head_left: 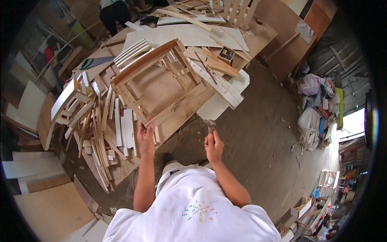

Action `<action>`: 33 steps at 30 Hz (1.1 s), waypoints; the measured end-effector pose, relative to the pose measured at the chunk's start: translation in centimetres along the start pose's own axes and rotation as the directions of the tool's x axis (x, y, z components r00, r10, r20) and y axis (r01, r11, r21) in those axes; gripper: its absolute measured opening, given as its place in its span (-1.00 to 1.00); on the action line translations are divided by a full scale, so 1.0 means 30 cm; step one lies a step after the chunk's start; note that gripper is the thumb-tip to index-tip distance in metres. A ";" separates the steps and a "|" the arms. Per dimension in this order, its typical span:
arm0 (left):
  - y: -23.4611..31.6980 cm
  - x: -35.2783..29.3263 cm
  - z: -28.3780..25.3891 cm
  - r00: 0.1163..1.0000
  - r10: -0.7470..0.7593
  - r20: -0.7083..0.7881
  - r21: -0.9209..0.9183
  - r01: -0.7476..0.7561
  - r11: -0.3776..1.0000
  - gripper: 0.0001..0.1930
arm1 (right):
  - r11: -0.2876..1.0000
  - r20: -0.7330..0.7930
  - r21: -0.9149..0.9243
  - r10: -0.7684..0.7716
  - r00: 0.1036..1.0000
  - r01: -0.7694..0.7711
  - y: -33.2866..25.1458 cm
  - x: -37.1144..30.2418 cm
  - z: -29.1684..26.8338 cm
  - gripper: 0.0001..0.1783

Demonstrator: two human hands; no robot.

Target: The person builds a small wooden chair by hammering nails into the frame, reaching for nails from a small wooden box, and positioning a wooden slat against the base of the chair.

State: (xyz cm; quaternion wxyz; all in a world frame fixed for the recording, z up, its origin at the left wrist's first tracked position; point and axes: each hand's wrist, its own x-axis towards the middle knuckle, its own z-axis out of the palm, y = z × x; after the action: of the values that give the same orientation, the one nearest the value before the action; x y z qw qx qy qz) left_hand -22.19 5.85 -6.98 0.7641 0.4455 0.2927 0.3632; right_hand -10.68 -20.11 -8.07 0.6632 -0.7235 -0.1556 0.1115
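A wooden frame, like the carcass of a stool or small cabinet, lies tilted on the cluttered workbench, with thin rails and slats inside it. My left hand is closed on its near corner, thumb on top and fingers partly hidden behind the wood. To the right, apart from the frame, my right hand is wrapped round the handle of a hammer. The hammer's head points away from me, close to the near end of a pale board that overhangs the bench edge.
Loose wood strips pile up at the bench's left, beside a white-topped wooden piece. A handsaw and a small box of hardware lie farther back. Bagged material stands at the right. Another person is at the far side.
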 end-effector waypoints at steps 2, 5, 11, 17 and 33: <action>-0.014 0.004 -0.015 0.999 0.032 -0.010 0.023 -0.032 0.999 -0.38 | 0.994 -0.002 0.052 0.097 0.995 -0.097 0.005 0.024 -0.079 -0.42; -0.020 -0.001 -0.022 0.996 0.083 -0.022 0.055 -0.082 0.995 -0.37 | 0.984 0.030 0.079 0.158 0.987 -0.160 -0.008 0.076 -0.161 -0.37; -0.050 -0.079 0.063 0.931 0.080 -0.355 0.127 -0.036 0.991 -0.33 | 0.936 0.218 0.145 0.285 0.933 -0.320 0.024 0.170 -0.228 -0.50; -0.067 -0.160 0.128 0.856 0.099 -0.508 0.166 -0.016 0.986 -0.42 | 0.942 0.212 0.147 0.266 0.940 -0.300 0.053 0.365 -0.224 -0.65; 0.180 0.263 0.140 0.922 -0.002 -0.388 0.171 0.074 0.983 -0.30 | 0.869 0.354 -0.386 -0.171 0.919 0.310 -0.180 0.967 0.172 -0.39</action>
State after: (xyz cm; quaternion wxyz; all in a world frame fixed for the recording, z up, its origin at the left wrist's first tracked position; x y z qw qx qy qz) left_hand -16.08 12.16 -1.33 0.6544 0.4273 0.4781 0.4007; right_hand 13.91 -4.13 -1.88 0.4610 -0.8011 -0.3681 0.1011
